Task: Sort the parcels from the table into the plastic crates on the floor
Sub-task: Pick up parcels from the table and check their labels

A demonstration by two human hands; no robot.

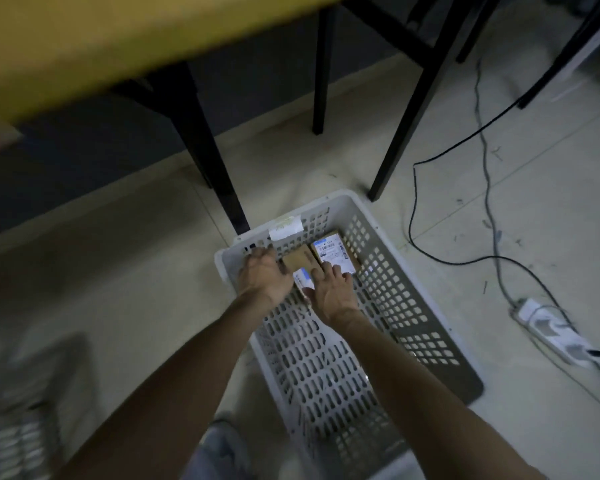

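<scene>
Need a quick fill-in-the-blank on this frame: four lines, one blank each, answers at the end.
1. The parcels lie at the ____ end of the white crate, away from the person.
2. The left hand and right hand both reach ____ the crate.
3. The table top is ____ in colour.
4. The power strip lies on the floor to the crate's ____ side.
Missing words: far; into; yellow; right.

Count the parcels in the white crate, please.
3, at the crate's far end: labelled box at right, plain brown box beside it, third parcel between left hand and right hand. More may be hidden.
</scene>
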